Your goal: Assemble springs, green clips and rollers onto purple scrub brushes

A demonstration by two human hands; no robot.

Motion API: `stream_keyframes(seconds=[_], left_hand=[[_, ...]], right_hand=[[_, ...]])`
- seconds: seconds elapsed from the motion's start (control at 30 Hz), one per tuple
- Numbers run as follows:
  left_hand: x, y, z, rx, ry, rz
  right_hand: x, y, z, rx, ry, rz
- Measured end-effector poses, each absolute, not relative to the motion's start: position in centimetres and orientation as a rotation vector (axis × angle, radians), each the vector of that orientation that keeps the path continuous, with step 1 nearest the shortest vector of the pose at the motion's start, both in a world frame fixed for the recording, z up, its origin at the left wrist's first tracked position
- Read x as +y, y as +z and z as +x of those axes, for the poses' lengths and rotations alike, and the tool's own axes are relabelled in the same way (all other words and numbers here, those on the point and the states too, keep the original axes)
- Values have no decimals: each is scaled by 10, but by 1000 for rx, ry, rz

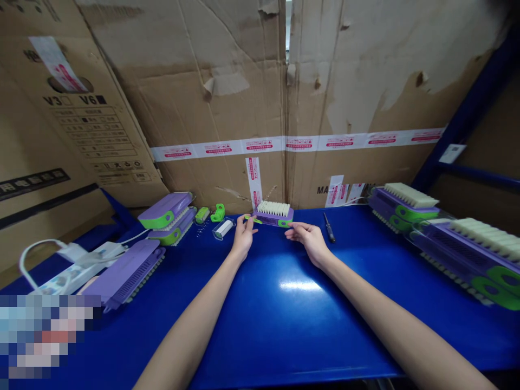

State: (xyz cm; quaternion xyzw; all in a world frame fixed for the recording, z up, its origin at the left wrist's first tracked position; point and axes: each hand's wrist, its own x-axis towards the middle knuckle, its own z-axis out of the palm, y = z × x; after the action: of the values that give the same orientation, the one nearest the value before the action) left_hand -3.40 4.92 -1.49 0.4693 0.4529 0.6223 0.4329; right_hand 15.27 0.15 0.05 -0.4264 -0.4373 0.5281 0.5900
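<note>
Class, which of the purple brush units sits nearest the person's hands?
The middle unit, bristles up, just beyond the left hand and right hand; the left-side units and right-side units lie farther off.

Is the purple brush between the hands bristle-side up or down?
Bristle-side up: its cream bristles point upward above the purple body.

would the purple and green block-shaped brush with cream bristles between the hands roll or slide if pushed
The brush probably won't roll, given its low, boxy body. It may slide, since the blue tabletop shows glossy glare. Its bristles, standing in separate tufts, might flex if gripped there.
</note>
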Motion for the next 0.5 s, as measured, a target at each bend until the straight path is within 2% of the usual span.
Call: stream_keyframes(seconds=[0.5], left_hand=[[53, -8, -39, 1120, 1469, 1162]], right_hand=[[1, 7, 157, -956, 1354, -956]])
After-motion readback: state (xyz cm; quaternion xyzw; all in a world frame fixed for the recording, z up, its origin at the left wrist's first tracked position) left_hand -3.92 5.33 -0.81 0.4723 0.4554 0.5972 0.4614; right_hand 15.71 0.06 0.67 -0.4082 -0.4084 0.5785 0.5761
